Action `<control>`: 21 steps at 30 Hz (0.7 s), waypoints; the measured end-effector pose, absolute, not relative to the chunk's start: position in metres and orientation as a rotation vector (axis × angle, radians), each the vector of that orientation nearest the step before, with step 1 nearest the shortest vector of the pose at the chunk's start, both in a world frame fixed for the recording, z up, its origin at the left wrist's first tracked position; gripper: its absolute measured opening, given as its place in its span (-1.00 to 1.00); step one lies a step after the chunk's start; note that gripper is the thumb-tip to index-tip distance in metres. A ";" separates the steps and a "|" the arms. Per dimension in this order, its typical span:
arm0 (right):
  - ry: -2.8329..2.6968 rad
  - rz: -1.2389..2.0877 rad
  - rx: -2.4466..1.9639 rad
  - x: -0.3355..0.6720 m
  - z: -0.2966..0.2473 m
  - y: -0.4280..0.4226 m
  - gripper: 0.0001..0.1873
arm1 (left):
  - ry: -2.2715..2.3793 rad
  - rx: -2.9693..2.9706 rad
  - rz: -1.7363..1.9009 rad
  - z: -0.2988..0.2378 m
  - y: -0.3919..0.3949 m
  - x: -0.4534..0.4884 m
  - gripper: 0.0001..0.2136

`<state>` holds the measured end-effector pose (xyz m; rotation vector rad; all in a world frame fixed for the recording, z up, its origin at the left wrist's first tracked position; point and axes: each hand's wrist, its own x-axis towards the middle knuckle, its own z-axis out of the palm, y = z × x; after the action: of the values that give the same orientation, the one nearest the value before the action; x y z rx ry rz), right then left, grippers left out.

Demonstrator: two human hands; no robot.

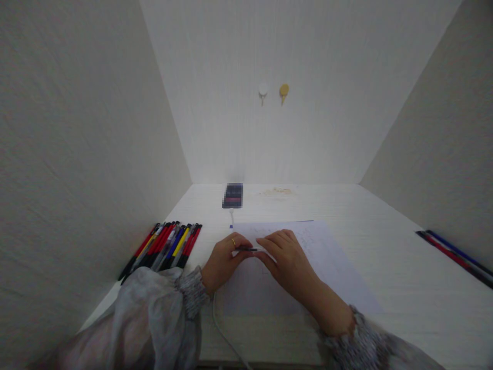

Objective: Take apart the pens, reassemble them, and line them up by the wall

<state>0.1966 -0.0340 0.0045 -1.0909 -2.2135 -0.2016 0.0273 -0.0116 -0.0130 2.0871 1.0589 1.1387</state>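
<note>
Above the sheets of paper [269,298], my left hand [225,259] pinches a slim pen [246,249] between thumb and fingers. It is held level, and its dark part shows on the left. My right hand [288,259] closes thumb and fingers around the pen's paler right end. The fingertips cover much of it, so its tip and cap cannot be made out. Faint handwriting covers the upper part of the paper beneath.
Red, black, blue and yellow pens [169,244] lie in a row at the left wall. More pens [458,254] lie at the right wall. A phone [233,196] with a white cable [221,326] sits at the back. Two hooks [284,90] are on the back wall.
</note>
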 end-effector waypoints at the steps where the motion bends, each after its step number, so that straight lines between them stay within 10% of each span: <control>1: -2.168 -0.167 -1.074 0.200 0.006 -0.034 -0.74 | 1.077 2.059 1.152 -0.013 -0.011 0.027 -0.94; 21: -1.862 0.465 -1.244 0.216 0.001 -0.028 -0.85 | 1.128 1.899 1.115 -0.020 -0.008 0.028 -0.70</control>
<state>0.2162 -0.0281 0.0006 -1.2443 -1.8625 0.4646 0.0279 -0.0083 -0.0196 1.8987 1.1276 1.1146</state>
